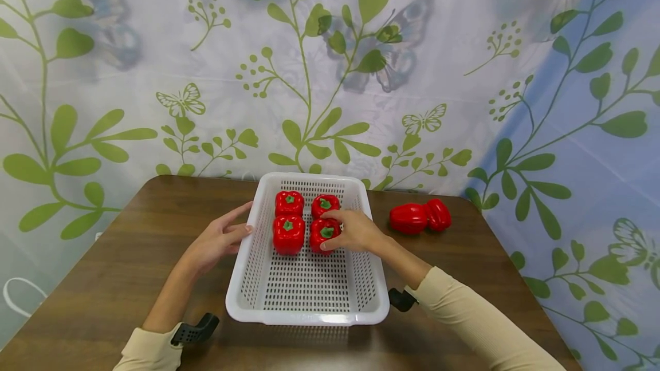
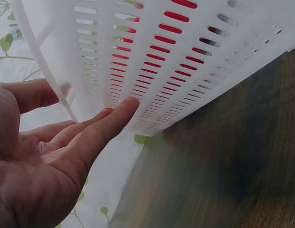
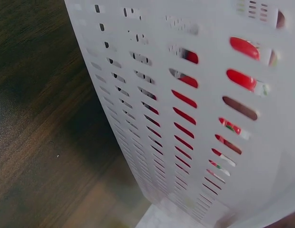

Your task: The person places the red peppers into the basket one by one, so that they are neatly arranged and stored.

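Note:
A white perforated plastic basket (image 1: 304, 291) holds several shiny red bell peppers with green stems. My right hand (image 1: 356, 231) reaches inside and grips the near right bell pepper (image 1: 327, 232), thumb on its near side and fingers on its far side. Just beyond stands the far right bell pepper (image 1: 325, 204). To the left are the near left bell pepper (image 1: 289, 236) and the far left bell pepper (image 1: 290, 204). My left hand (image 1: 219, 239) touches the basket's left side, thumb at the rim and straight fingers (image 2: 107, 126) against the outer wall. The right wrist view hides the right hand behind the basket wall.
Two more red bell peppers (image 1: 409, 218) lie on their sides to the right of the basket. Everything stands on a dark brown wooden table (image 1: 170, 216). A patterned curtain (image 1: 232, 73) hangs behind the table's back edge.

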The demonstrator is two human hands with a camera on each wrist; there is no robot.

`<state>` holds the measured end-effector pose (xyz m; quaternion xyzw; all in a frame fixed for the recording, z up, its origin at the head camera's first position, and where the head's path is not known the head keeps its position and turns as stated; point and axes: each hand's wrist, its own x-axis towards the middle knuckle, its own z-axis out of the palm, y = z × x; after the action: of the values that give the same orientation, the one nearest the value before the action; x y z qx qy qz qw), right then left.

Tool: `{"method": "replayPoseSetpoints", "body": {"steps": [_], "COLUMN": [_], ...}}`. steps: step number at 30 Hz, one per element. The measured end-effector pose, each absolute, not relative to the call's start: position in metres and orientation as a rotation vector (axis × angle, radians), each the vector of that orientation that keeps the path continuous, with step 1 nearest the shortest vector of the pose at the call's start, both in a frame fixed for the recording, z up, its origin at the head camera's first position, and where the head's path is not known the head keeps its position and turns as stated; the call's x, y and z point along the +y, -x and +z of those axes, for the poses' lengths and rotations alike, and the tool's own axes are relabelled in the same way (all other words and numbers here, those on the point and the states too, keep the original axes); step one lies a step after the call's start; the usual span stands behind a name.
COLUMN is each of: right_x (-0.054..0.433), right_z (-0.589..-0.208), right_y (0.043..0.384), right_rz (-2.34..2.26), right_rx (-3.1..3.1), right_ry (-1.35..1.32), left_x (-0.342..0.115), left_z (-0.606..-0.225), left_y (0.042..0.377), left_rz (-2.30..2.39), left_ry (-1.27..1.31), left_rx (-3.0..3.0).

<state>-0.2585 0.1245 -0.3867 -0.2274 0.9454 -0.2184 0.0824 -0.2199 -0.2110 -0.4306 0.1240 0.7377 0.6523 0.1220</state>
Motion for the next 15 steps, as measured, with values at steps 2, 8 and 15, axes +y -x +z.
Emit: {"method": "replayPoseSetpoints", "body": {"steps": [2,8,15], "right_x": [0.1249,0.1266,0.1291], "right_z": [-0.387,-0.3851,-0.3835], "right_y": [0.2592,0.261,0.262], "right_rz": [-0.641,-0.624,-0.651], "right_rx": [2.825,2.81,2.766], "right_ry": [0.687,0.687,0.675], "left_x": [-0.211,-0.2112,-0.211], "left_z": [-0.4309,-0.4317,-0.4315], "left_y": [0.22,0.2206,0.221], "left_rz": [1.904,1.903,1.9], "left_ry": [-0.363,-0.373,-0.371], "left_rx": [2.152,2.156,2.158]}}
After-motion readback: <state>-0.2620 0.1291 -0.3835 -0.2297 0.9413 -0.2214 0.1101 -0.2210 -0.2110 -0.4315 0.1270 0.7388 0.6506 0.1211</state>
